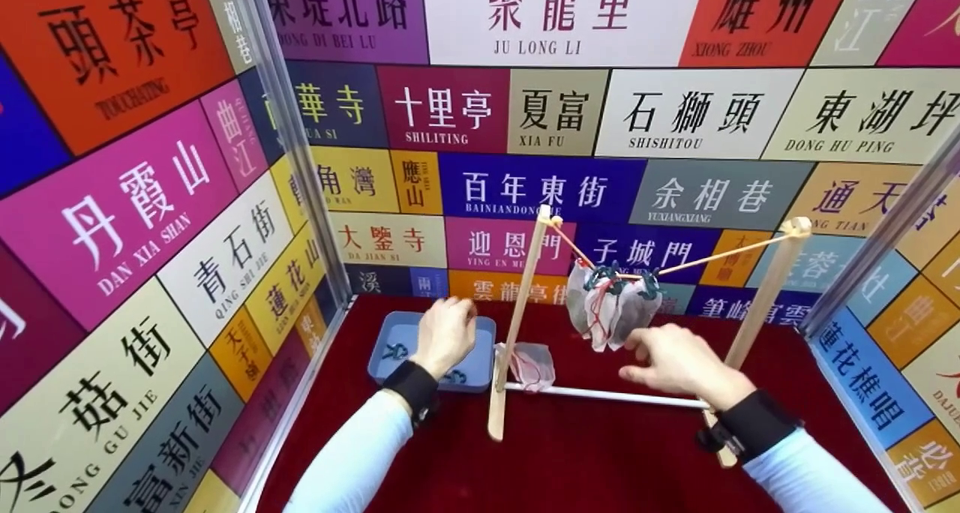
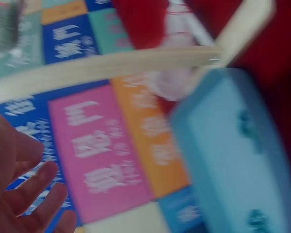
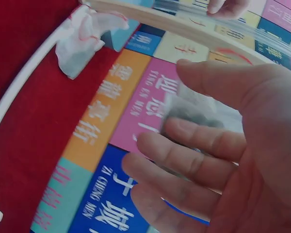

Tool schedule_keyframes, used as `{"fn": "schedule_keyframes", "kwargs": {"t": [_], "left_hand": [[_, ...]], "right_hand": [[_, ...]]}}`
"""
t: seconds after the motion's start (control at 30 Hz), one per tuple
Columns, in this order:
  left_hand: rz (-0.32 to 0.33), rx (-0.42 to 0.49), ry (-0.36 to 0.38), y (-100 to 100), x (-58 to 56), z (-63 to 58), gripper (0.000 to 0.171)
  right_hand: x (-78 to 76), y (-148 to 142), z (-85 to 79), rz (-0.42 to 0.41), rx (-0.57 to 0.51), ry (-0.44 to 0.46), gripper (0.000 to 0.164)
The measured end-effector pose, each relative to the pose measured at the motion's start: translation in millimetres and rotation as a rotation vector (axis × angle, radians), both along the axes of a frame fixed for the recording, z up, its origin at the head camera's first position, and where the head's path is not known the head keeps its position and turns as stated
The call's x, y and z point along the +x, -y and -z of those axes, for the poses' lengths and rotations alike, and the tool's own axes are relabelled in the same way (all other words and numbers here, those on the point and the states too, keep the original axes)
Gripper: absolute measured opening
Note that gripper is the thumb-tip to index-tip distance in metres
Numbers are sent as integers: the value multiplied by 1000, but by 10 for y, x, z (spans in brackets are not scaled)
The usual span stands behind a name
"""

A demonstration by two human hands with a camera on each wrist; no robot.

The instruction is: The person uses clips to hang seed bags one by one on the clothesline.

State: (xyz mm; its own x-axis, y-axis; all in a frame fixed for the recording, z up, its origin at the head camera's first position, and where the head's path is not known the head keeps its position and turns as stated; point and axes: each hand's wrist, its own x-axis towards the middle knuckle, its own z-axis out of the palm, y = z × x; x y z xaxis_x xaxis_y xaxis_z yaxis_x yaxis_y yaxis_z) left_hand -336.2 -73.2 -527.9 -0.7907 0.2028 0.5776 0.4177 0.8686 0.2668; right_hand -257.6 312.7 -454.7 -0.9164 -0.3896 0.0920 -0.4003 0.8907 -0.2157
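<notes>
My left hand [image 1: 446, 334] is above the near side of the blue tray [image 2: 218, 141], its fingers loosely bent with nothing in them. Two small dark green clips, one at the left [image 1: 395, 351], lie in that tray. Several white gauze pouches [image 1: 609, 314] with red cords hang from an elastic band [image 1: 720, 256], held there by more green clips [image 1: 645, 282]. Just right of and below these pouches is my right hand [image 1: 682, 363]; its fingers are spread and relaxed, holding nothing. In the right wrist view, those fingers partly cover a hanging pouch.
Wooden posts at left [image 1: 523, 303] and right [image 1: 765, 303] carry the band, with a white rod [image 1: 607, 395] joining them low down. Another gauze pouch [image 1: 534, 367] lies by the left post's foot. Dark red cloth [image 1: 600, 453] covers the table; sign-printed panels [image 1: 540, 183] enclose it.
</notes>
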Motion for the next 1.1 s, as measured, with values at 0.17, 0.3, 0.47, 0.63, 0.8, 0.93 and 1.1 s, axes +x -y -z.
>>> {"fn": "schedule_keyframes", "kwargs": {"t": [0.17, 0.3, 0.47, 0.63, 0.8, 0.93, 1.1], "left_hand": [[-76, 21, 219, 191, -105, 425, 5], [-167, 29, 361, 317, -142, 733, 5], [-182, -94, 420, 347, -98, 1066, 20], [-94, -98, 507, 297, -35, 1241, 32], [-75, -70, 658, 249, -30, 1291, 43], [-99, -89, 764, 223, -39, 1309, 55], [-164, -76, 782, 212, -81, 1288, 56]], "right_hand": [[40, 49, 183, 16, -5, 17, 50], [91, 86, 318, 65, 42, 74, 54], [151, 98, 496, 54, 42, 114, 52], [202, 88, 602, 18, 9, 137, 48], [233, 69, 648, -29, -4, 164, 48], [241, 51, 658, -33, -4, 199, 46], [238, 23, 641, -34, -4, 216, 45]]}}
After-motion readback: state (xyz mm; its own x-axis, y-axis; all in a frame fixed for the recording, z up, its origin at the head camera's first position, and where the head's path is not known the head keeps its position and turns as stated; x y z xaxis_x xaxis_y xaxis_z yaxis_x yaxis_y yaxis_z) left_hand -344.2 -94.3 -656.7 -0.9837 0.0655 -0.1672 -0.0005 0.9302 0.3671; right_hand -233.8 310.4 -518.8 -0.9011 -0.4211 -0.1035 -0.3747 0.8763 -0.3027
